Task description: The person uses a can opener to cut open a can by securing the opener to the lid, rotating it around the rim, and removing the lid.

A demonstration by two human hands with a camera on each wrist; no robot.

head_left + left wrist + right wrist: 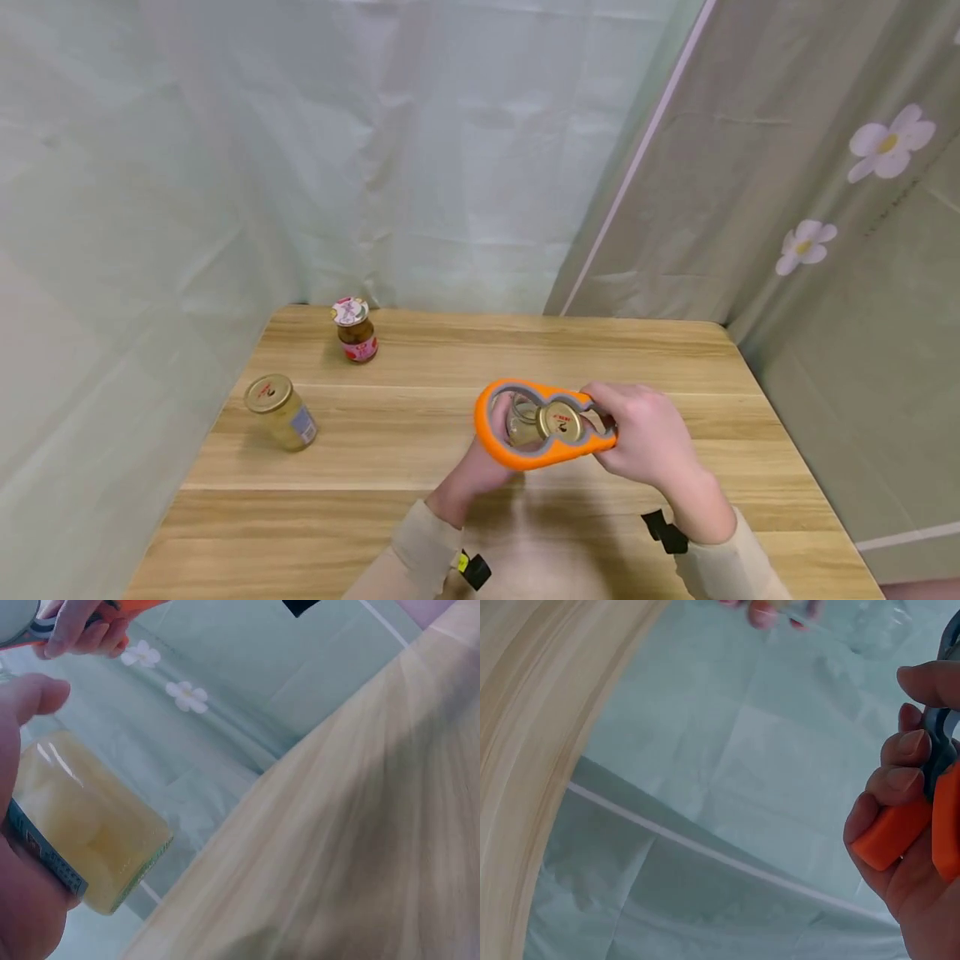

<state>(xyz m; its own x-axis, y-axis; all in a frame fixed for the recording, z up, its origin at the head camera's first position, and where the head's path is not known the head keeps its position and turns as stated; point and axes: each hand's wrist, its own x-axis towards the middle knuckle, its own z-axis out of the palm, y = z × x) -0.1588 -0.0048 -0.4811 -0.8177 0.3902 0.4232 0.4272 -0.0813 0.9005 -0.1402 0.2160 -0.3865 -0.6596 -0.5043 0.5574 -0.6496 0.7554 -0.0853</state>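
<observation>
My left hand [486, 465] grips a glass jar [94, 817] of pale yellow fruit, raised above the table and tilted. Its gold lid [561, 422] shows through an opening of an orange and grey jar opener [489, 433]. The fingers of my right hand [651, 435] are curled round the narrow end of this opener. In the right wrist view, that hand [911, 776] holds the orange handle at the right edge. Whether the opener touches the lid cannot be told. Part of the left hand is hidden behind the opener.
A second gold-lidded jar [283, 414] stands at the left of the wooden table [420, 517]. Farther back is a smaller dark jar [356, 332] with a patterned lid and pink label. Pale curtains [450, 167] hang behind the table and along its sides.
</observation>
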